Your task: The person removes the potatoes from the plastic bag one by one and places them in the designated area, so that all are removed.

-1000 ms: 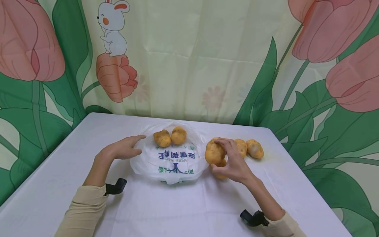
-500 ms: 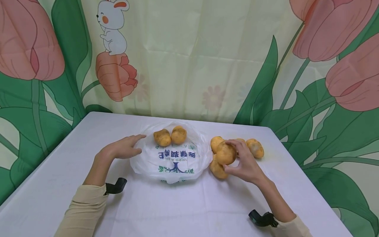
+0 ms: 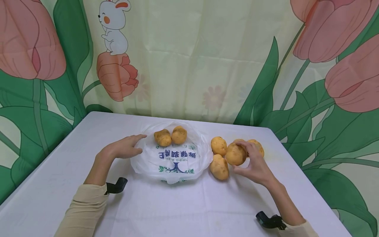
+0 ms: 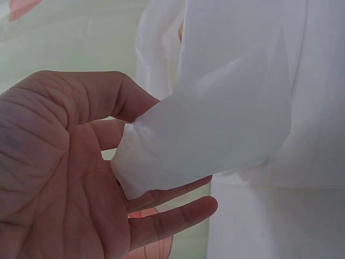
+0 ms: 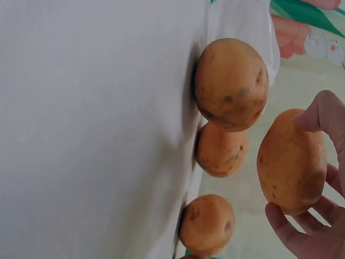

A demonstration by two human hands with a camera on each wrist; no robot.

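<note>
1. The counter [image 3: 160,210] has white cloth; its far edge runs just behind the bag [image 3: 145,166], in front of the printed backdrop [image 3: 171,72]. The R edge slants away beyond the loose potatoes, w/ a strip of cloth btwn. The widest room is at the near side, btwn both forearms.
2. R hand [image 3: 257,166] is curved around the held potato [image 3: 236,154]: thumb on one side, fingers on the other, so it is opened only approx. as wide as this potato. R wrist view shows it lifted off the cloth, w/ a gap below.
3. L hand [image 3: 123,148] is at the L rim of the bag, thumb and fingers apart; in L wrist view thin white film lies across the fingers, and it hides part of them.
4. The held potato is R of the bag, among the loose ones. In R wrist view its long axis goes approx. top to bottom, slightly tilted, about parallel w/ the cloth.
5. Loose ones: a rear-left potato [image 3: 218,145] and a front-left potato [image 3: 219,167], both just beside the bag; a far-right potato [image 3: 260,148], partly behind fingers; a sliver of one more shows behind the held one.
6. Two bag potatoes [image 3: 162,137] sit side by side at the bag's rear.
</note>
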